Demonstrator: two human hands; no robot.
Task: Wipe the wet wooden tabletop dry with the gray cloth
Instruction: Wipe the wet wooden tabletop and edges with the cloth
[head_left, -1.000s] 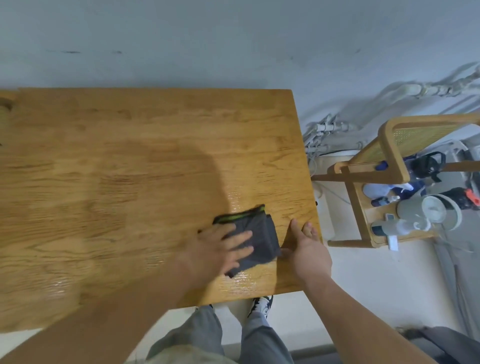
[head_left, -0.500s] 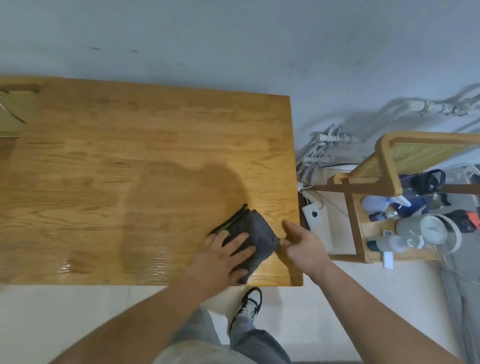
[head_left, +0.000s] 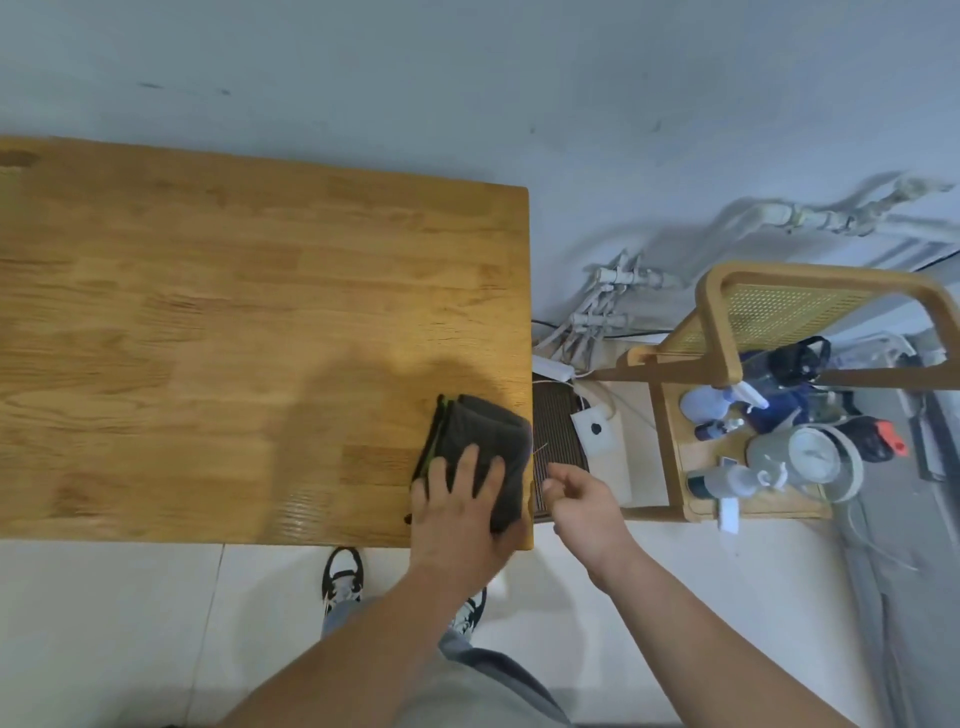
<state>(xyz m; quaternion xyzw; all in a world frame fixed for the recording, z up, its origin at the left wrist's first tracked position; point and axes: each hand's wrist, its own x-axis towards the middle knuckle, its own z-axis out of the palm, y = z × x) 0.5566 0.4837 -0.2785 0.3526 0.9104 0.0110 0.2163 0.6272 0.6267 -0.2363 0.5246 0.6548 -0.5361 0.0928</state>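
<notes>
One view only, head camera, looking down. One folded gray cloth (head_left: 480, 441) lies on the wooden tabletop (head_left: 234, 322) at its near right corner, right side flush with the tabletop's right edge. Long axis runs from the far edge toward the person, tilted slightly, far end leaning left of the near end. Green trim runs along its left side; folded layers show at the far left corner.

Two hands in view. Left hand (head_left: 457, 512) lies flat on the near half of the cloth, fingers (head_left: 465, 467) spread and pointing away from the person, palm pressing down; not gripping, just pressing. Right hand (head_left: 579, 501) is off the tabletop, just beside its right edge, over the floor; fingers loosely curled, thumb and forefinger close together. A thin strand shows near its fingertips; cannot tell whether it is pinched.

Wet sheen shows on the wood along the near edge, just left of the cloth. A broad shadow falls across the tabletop left of and beyond the cloth.

Two shoes (head_left: 343, 571) on pale floor tiles below the near edge, the right one partly hidden by the left forearm.

One wooden cart (head_left: 717, 312) with a cane panel stands well right, holding spray bottles (head_left: 727, 480), count unclear, and one roll of tape (head_left: 826, 462).
</notes>
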